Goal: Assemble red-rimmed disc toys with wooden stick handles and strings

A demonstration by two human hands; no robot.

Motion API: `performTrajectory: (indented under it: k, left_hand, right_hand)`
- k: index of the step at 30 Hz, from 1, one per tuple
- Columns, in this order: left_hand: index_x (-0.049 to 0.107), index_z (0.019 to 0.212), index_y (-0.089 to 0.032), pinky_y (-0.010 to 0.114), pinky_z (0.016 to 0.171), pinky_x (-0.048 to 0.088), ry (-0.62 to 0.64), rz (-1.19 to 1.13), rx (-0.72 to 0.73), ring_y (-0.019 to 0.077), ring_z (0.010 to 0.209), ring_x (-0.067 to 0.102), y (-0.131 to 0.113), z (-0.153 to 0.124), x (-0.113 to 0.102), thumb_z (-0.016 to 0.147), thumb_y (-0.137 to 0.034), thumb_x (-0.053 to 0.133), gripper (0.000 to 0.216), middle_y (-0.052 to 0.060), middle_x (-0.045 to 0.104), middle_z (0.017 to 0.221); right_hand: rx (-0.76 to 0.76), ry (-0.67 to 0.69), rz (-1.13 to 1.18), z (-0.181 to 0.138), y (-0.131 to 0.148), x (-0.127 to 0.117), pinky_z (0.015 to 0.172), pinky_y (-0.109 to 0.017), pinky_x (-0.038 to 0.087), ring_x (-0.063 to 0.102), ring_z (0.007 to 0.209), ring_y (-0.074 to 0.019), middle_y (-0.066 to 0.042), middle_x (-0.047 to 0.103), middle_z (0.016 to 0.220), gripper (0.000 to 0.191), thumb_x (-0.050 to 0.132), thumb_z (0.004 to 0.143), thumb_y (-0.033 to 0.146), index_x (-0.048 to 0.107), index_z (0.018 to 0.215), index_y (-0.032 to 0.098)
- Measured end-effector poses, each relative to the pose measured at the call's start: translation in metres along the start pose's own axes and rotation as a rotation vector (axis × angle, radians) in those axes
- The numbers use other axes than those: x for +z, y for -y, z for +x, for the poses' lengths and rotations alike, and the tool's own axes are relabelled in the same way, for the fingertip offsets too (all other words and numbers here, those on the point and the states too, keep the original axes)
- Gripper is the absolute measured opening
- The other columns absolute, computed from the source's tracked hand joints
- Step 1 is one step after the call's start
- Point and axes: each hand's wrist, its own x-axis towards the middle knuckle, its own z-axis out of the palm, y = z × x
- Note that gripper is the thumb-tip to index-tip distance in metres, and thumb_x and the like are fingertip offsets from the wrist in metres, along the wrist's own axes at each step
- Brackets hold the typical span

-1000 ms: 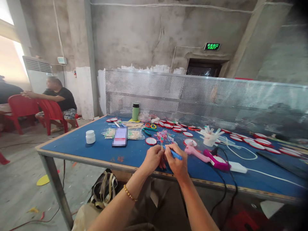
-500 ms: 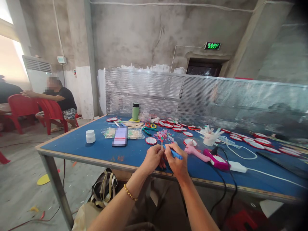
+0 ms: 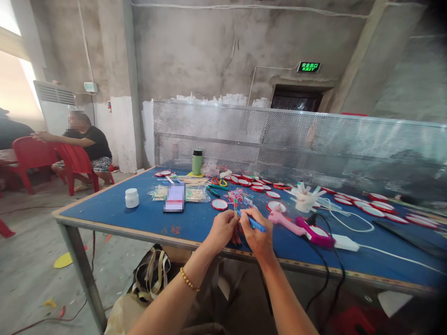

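Near the table's front edge, my left hand (image 3: 224, 228) pinches a thin pale strip (image 3: 235, 204) that stands upright with red and green marks near its top. My right hand (image 3: 259, 233) is closed around a blue marker pen (image 3: 257, 225). The pen's tip end points left at the strip, close against my left fingers; whether it touches cannot be made out. Just beyond my hands lie a round white disc with a red rim (image 3: 220, 204) and a heap of small coloured pieces (image 3: 239, 195).
A pink glue gun (image 3: 288, 223) and a magenta device (image 3: 316, 232) with cables lie to the right. Behind them a white cup (image 3: 304, 203) holds pale strips. A phone (image 3: 174, 197), a white jar (image 3: 132, 198) and a green bottle (image 3: 197, 163) are on the left. A mesh screen (image 3: 216, 125) borders the back.
My hands stay almost in place, the pen still held at the strip. The view has shifted very slightly.
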Motion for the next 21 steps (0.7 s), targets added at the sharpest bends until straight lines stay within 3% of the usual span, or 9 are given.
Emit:
performTrajectory:
  k: [21]
  left_hand:
    - [0.046, 0.073, -0.021, 0.019, 0.035, 0.040, -0.006, 0.010, -0.031, 0.0120, 0.036, 0.055, -0.0038, -0.0016, 0.0008, 0.088, -0.042, 0.053, 0.027, -0.004, 0.057, 0.051]
  right_hand:
    - [0.017, 0.009, -0.004, -0.0007, -0.0005, -0.0003, 0.054, -0.023, 0.046, 0.056, 0.052, -0.0117, 0.002, 0.062, 0.063, 0.019, 0.053, 0.095, 0.027, 0.063, 0.080, 0.020]
